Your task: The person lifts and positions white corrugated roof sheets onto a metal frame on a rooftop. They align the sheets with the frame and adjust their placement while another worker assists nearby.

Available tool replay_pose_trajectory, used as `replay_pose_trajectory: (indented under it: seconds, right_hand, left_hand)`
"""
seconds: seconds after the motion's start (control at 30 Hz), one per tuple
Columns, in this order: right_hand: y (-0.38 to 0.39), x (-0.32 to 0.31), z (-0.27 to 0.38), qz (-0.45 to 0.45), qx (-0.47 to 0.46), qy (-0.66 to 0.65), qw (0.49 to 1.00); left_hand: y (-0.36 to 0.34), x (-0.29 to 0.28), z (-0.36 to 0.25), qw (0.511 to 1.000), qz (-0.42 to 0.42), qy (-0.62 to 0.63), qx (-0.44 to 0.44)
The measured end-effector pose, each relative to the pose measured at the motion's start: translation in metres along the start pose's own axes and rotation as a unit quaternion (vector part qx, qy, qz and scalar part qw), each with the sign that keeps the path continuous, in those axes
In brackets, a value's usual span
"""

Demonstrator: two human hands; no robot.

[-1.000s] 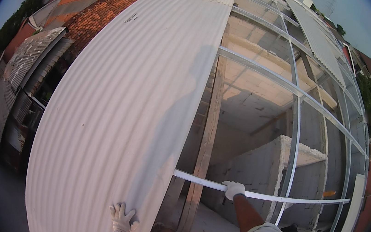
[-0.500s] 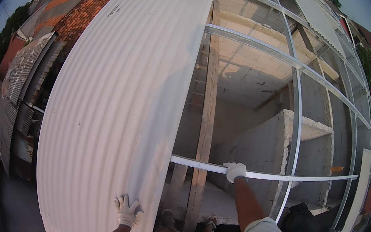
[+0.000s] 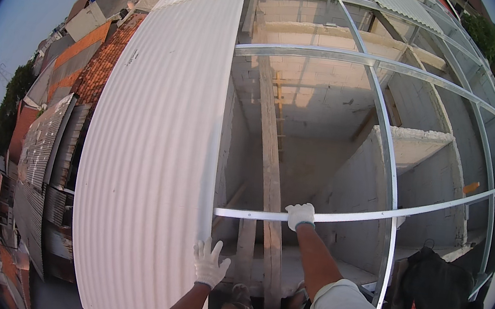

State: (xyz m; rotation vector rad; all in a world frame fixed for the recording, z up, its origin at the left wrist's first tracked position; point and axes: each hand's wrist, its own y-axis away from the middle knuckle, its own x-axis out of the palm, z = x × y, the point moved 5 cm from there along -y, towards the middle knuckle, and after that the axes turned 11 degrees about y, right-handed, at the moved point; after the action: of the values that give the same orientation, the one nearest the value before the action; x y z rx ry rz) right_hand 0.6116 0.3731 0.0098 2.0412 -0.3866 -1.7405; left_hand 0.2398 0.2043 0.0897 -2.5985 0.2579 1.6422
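Head view: I see my left hand (image 3: 209,265), in a white glove, fingers (image 3: 206,252) spread wide and flat against the near edge of the long white corrugated roofing sheet (image 3: 156,143). My gloved right hand (image 3: 300,215) has its fingers curled tight around the thin grey metal purlin (image 3: 376,215); a weathered wooden plank (image 3: 269,157) runs just below those fingers.

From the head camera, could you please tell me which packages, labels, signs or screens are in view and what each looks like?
Printed mark: a small dark line of print on the white corrugated roofing sheet, near its upper left edge; too small to make out.
No packages, signs or screens show.
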Motion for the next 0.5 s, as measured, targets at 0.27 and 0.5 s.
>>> replay_pose_trajectory:
  seconds: [0.27,0.5]
  right_hand:
    - [0.098,0.005,-0.051,-0.275,0.021,-0.256,0.927]
    - [0.395,0.194,-0.134,-0.082,0.370,-0.268,0.886]
  left_hand:
    - [-0.181,0.062,-0.156,0.979,0.129,-0.092,0.126]
    - [-0.182,0.138,-0.146,0.965,0.184,-0.186,0.030]
